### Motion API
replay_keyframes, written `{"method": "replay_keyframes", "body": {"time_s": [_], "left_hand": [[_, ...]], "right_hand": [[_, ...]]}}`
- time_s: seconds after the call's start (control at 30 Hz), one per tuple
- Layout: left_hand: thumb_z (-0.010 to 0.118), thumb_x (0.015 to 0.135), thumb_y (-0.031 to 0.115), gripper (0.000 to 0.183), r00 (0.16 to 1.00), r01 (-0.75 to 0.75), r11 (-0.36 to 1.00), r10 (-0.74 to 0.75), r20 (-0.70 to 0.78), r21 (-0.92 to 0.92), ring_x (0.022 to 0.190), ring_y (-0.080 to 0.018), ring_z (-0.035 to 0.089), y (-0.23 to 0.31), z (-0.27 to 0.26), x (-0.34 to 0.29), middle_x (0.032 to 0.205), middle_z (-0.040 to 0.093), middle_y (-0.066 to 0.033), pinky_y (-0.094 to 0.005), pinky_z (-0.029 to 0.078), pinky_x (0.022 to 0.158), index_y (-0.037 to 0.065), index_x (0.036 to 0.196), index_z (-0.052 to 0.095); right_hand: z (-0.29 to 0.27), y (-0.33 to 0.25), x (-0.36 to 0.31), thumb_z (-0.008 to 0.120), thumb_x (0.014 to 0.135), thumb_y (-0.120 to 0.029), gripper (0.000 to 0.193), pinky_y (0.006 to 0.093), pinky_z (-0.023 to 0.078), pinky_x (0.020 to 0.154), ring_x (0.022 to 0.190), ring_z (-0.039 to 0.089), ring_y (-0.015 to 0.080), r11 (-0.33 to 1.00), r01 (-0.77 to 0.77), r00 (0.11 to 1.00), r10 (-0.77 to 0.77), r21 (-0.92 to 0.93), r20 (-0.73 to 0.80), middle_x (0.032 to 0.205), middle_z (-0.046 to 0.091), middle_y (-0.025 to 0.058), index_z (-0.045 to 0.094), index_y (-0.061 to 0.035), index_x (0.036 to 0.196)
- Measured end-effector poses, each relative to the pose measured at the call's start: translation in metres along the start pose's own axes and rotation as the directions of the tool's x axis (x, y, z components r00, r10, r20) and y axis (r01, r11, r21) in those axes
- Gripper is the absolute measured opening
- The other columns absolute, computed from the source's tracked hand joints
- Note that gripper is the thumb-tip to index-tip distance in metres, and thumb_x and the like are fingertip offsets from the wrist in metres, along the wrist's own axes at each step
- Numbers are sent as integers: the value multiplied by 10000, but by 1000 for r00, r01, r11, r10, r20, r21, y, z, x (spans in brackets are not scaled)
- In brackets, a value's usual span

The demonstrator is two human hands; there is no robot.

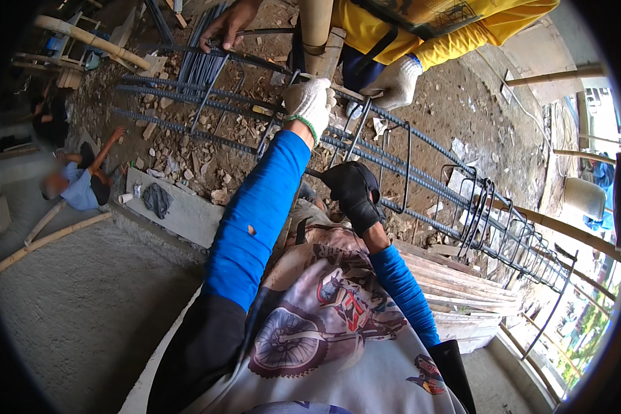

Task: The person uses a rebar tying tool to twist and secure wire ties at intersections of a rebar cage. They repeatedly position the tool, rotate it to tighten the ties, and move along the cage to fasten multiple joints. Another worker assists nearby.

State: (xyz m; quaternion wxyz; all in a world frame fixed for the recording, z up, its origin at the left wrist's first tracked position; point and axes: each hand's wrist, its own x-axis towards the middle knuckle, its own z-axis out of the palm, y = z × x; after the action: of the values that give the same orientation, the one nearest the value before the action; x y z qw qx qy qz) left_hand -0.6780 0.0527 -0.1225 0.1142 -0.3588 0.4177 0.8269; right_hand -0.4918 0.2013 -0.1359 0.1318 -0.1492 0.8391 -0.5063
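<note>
A long rebar cage [421, 186] of ribbed bars and square stirrups crosses in front of me from upper left to lower right. My left hand [309, 105], in a white knit glove, is closed round the cage's far bar beside a stirrup. Nearer to me, my right hand [353, 196], in a black glove, is curled by the near bar. A short dark end shows at its left side; the glove hides what it is. Across the cage, a co-worker in yellow rests a white-gloved hand [397, 84] near the far bar.
A bare hand [231, 26] touches the cage's upper left end. Loose thin bars [199, 52] lie on the rubble-strewn ground. A bamboo post [315, 24] stands by the co-worker. Stacked boards [455, 283] lie at right. Another person [83, 183] sits at far left near a concrete ledge [176, 214].
</note>
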Motion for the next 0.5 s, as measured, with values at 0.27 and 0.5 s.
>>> {"method": "replay_keyframes", "body": {"time_s": [0.27, 0.5], "left_hand": [[735, 914, 78, 99, 1000, 10, 999, -10, 6, -51, 509, -179, 636, 3, -1, 0, 698, 689, -96, -284, 481, 455, 14, 864, 678], [617, 1009, 130, 289, 1000, -4, 999, 4, 5, 36, 434, -95, 523, 5, 3, -4, 586, 576, -35, -227, 391, 400, 75, 728, 581]], "right_hand": [[-3, 0, 0, 634, 960, -175, 345, 369, 459, 812, 938, 613, 250, 996, 61, 998, -63, -64, -30, 1124, 631, 152, 646, -7, 1261], [-3, 0, -2, 628, 975, -184, 368, 374, 446, 858, 996, 596, 255, 997, 55, 998, -57, -55, -35, 1178, 613, 152, 621, -11, 1299]]}}
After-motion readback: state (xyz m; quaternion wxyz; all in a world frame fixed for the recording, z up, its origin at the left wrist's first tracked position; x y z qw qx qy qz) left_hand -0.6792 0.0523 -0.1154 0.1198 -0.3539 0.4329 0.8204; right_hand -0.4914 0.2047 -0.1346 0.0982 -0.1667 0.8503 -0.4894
